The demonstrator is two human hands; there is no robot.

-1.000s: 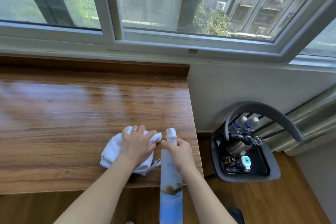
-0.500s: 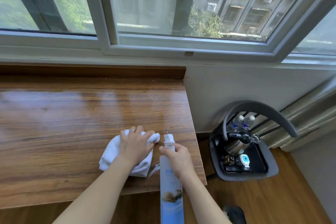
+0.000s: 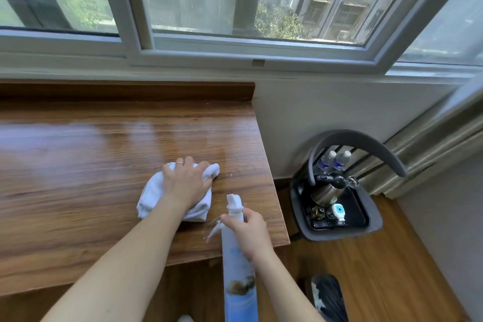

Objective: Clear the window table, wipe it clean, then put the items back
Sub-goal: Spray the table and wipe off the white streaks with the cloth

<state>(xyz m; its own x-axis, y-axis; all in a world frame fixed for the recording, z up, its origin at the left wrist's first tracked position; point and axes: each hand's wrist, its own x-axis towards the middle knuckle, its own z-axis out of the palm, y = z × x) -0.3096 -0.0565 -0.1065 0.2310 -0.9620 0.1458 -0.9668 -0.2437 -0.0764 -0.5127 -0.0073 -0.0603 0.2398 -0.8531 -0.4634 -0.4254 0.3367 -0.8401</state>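
Observation:
A wooden window table [image 3: 78, 165] runs below the window. Near its right end lies a crumpled white cloth [image 3: 151, 196]. My left hand [image 3: 187, 183] presses flat on top of the cloth, a ring on one finger. My right hand [image 3: 248, 230] grips a tall blue-and-white spray bottle [image 3: 239, 277] near its white nozzle, which points toward the cloth and the table's front right corner. The bottle's lower end runs out of the frame at the bottom.
A grey chair [image 3: 366, 154] stands on the floor right of the table, carrying a black tray [image 3: 360, 217] with a metal kettle [image 3: 326, 193], two water bottles [image 3: 334, 159] and small items. Curtains hang at the far right. A dark shoe [image 3: 329, 295] shows below.
My left hand has slid the cloth a little away from me and toward the table's right edge. The right hand keeps holding the spray bottle, now slightly apart from the cloth.

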